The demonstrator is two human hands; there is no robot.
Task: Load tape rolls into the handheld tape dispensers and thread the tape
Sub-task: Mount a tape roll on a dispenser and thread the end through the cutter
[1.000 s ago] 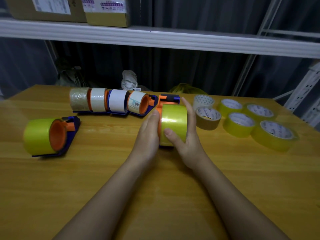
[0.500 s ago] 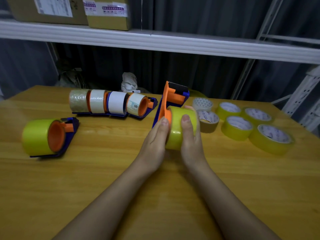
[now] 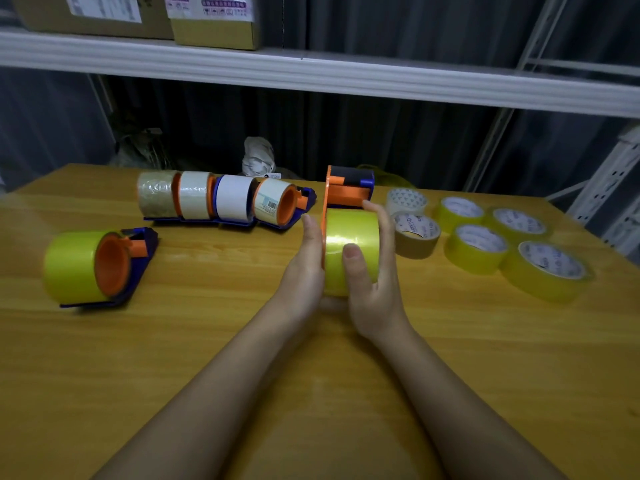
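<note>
A wooden table (image 3: 104,358) holds six loaded tape dispensers — one at frame centre (image 3: 349,188), one at left (image 3: 104,265), four in a row (image 3: 225,199) behind. Six loose rolls (image 3: 478,244) lie at right. The right hand (image 3: 372,282) curls around the centre dispenser's yellow roll (image 3: 349,237); the left hand (image 3: 306,268) presses flat against its orange side. The dispenser stands more upright than half a second ago.

We worked at a wooden table (image 3: 173,358) under dim light, facing a dark curtain (image 3: 398,133), with a white shelf (image 3: 311,72) overhead carrying cardboard boxes (image 3: 214,19), a perforated metal rack (image 3: 609,188) at the right and a crumpled bag (image 3: 258,160) behind the table.
</note>
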